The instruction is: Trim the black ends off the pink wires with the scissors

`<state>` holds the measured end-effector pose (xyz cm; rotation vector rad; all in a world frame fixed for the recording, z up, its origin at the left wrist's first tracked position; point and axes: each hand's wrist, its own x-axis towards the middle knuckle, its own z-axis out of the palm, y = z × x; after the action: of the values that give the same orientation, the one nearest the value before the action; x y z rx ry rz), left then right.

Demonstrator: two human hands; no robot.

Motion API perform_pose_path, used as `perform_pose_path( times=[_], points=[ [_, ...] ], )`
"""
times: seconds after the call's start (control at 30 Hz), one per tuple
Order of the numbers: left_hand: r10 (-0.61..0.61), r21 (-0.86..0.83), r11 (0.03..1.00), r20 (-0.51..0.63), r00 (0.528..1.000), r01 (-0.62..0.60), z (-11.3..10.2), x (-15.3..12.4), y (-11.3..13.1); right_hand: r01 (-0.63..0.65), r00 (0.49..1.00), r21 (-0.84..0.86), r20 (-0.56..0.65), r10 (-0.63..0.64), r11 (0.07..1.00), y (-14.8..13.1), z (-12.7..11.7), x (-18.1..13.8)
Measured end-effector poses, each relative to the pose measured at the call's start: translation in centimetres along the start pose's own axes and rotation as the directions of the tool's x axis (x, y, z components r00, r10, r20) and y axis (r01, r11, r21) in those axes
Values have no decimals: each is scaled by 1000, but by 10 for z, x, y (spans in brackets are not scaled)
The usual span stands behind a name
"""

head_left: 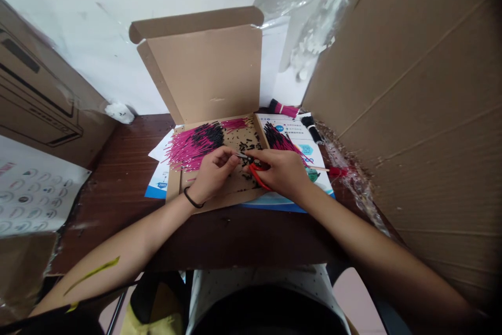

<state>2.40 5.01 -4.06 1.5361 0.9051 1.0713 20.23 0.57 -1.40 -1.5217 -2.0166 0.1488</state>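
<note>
Red-handled cutters [259,175] sit in the right hand [283,172], whose fingers are curled closed round the handles, with the tip pointing left over the open cardboard box [204,79] on the counter [129,178]. Both forearms reach forward and converge above the box floor. Left hand [212,173], a black band at its wrist, pinches a thin wire [240,156] between thumb and fingertips, right at the cutter tip. Pink and black wires [192,144] lie heaped in the box just behind the hands.

"2005", faintly, on the blue-and-white sheet [159,187] under the box
</note>
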Motion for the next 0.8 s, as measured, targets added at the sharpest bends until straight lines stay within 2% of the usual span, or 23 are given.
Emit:
perform_pose_path(
  times=[0.27, 0.4, 0.63, 0.8],
  points=[
    [-6, -7, 1000, -15, 1000, 6, 0, -1, 2, 68, 998, -88, 10, -67, 994, 2, 0, 0],
    [-3, 18, 1000, -18, 1000, 4, 0, -1, 2, 54, 997, -154, 56, -45, 987, 4, -1, 1],
    [-5, 30, 1000, -6, 1000, 5, -1, -1, 1, -8, 1000, -69, 26, 9, 998, 0, -5, 2],
    [-21, -25, 999, 3, 1000, 21, -2, -1, -5, 24, 1000, -40, -5, -24, 999, -2, -3, 0]
  ],
)
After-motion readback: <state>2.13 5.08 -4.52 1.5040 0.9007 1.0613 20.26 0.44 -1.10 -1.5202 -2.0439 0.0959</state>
